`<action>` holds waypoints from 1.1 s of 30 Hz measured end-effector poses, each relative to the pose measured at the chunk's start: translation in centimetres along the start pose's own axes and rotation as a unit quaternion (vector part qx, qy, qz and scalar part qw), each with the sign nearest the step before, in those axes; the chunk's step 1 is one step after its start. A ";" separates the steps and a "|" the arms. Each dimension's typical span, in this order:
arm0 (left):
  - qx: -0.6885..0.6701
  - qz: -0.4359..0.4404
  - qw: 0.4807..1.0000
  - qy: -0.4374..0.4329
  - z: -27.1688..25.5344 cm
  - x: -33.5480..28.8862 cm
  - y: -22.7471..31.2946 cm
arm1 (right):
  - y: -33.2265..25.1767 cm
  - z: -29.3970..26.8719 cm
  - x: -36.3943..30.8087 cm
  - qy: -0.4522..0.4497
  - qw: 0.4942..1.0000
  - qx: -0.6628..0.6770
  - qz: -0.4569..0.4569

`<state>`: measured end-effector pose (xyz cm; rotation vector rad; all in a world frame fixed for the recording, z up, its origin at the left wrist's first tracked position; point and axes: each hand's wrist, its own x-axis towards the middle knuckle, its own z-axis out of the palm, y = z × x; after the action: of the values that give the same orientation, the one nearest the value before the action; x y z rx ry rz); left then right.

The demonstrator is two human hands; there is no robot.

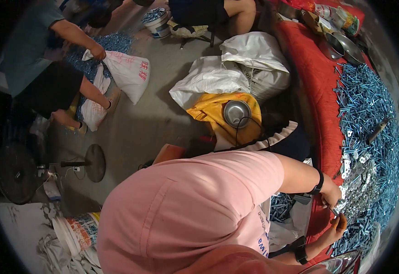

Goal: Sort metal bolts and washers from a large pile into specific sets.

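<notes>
My left hand reaches over the edge of a red padded cover, closed in a pinch on a small dark metal bolt. Just below it, my right hand has its fingers bent inward close to the bolt's end; whatever sits between those fingertips is too small to make out. Beyond both hands lies a heap of blue-tinted metal bolts. Beside my fingers are loose silvery washers or nuts and small flat metal plates. Black bands circle both wrists.
The red cover lines the work surface, with metal bowls at its far end. White sacks and a yellow cloth with a steel bowl lie left of it. A co-worker grips a white sack by a bolt pile; a fan stands nearby.
</notes>
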<state>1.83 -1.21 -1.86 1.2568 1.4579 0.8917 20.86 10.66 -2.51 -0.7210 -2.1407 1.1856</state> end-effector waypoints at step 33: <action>-0.139 -0.071 0.979 -0.134 -2.0 0.7 0.5 | -4.2 2.0 -3.2 0.066 0.995 0.066 0.041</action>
<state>0.03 -0.30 -1.07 1.0074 1.1501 0.7669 20.92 5.38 -0.41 -0.8123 -1.9213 1.2714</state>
